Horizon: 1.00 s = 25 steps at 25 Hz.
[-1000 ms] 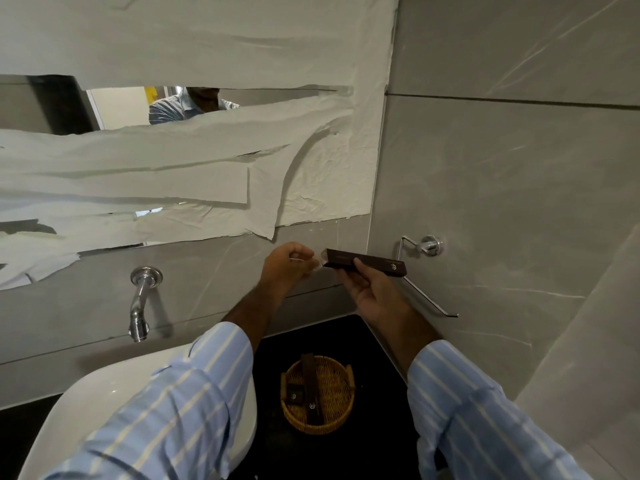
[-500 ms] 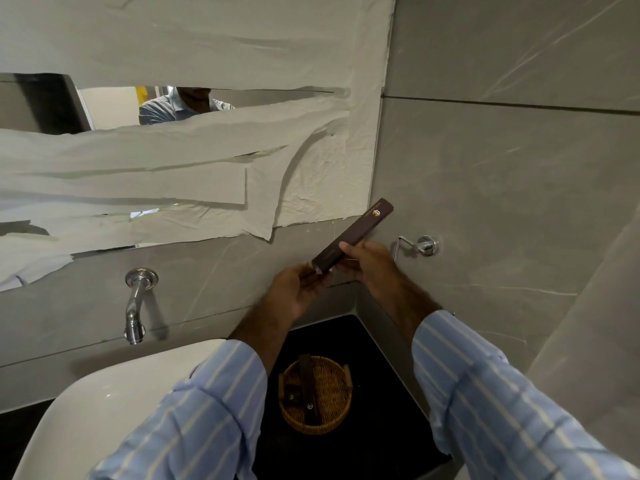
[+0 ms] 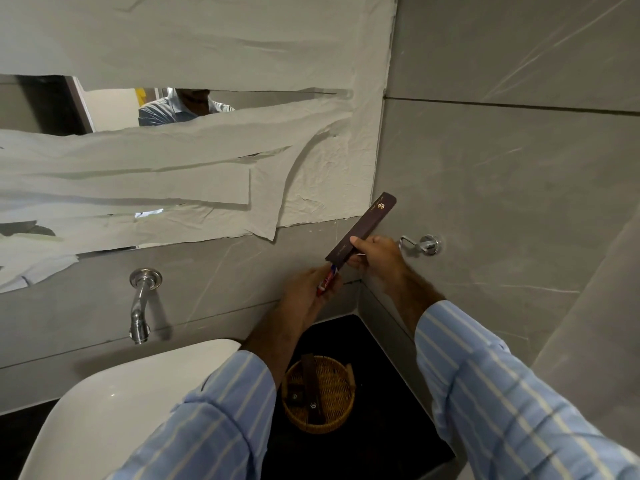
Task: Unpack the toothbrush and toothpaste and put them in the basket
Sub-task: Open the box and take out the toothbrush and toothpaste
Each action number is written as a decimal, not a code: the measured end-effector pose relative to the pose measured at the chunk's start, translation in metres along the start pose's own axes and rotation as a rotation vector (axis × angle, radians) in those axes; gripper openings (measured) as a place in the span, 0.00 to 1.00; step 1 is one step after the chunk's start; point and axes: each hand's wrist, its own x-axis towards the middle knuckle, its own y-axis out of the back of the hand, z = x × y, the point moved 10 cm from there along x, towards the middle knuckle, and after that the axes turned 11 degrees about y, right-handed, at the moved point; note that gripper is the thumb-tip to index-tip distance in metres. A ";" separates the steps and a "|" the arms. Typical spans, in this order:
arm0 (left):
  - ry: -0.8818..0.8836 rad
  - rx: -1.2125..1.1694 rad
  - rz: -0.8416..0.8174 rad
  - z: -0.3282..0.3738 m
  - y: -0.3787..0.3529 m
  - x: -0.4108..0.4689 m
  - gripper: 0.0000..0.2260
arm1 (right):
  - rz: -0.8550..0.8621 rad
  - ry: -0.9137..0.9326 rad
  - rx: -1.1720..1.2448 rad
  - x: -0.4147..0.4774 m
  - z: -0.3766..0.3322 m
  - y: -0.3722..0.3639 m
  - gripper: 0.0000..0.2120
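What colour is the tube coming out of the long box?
Red, with white and some blue, on the tube below the dark brown box; head view.

Gold emblem on the dark box (image 3: 364,231); its lettering is unreadable.

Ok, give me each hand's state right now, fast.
Left hand: closed on the red and white toothpaste tube sliding out of the box.
Right hand: closed on the long dark brown cardboard box.

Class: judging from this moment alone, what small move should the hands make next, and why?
Probably the left hand should draw the toothpaste tube fully out: it only half protrudes from the dark box tilted in the right hand, with the basket waiting below.
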 end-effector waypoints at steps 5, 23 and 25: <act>-0.242 0.818 0.161 0.023 -0.008 -0.008 0.10 | 0.047 -0.014 -0.097 0.001 -0.002 0.011 0.11; -0.499 1.386 0.414 0.063 0.027 -0.011 0.09 | 0.261 0.159 -0.169 0.020 -0.075 0.065 0.12; -0.442 1.298 0.449 0.060 0.042 -0.009 0.09 | 0.233 0.129 -0.190 0.017 -0.069 0.068 0.12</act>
